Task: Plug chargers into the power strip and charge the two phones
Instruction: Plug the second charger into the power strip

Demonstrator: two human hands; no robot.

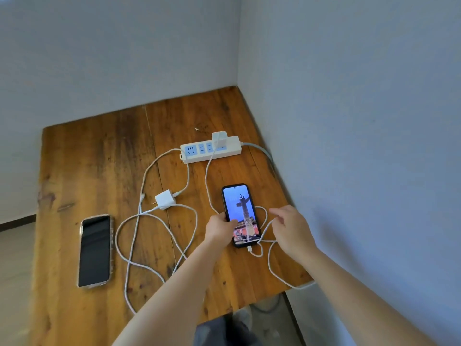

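A white power strip (210, 149) lies near the table's back right, with one white charger (219, 137) plugged into its right end. That charger's cable runs down to a black phone (240, 213) whose screen is lit; the plug sits in the phone's bottom port. My left hand (219, 227) grips the phone's left edge. My right hand (290, 227) hovers just right of the phone, fingers apart, touching a loop of the cable. A second white charger (164, 199) lies loose on the table with its cable coiled. A second phone (95, 250), screen dark, lies at the left.
The wooden table (99, 158) fills a corner between two pale walls. The strip's own grey cord (262, 149) runs off the right edge. Loose cable loops (149, 245) cover the middle of the table. The table's front right edge drops to the floor by my feet.
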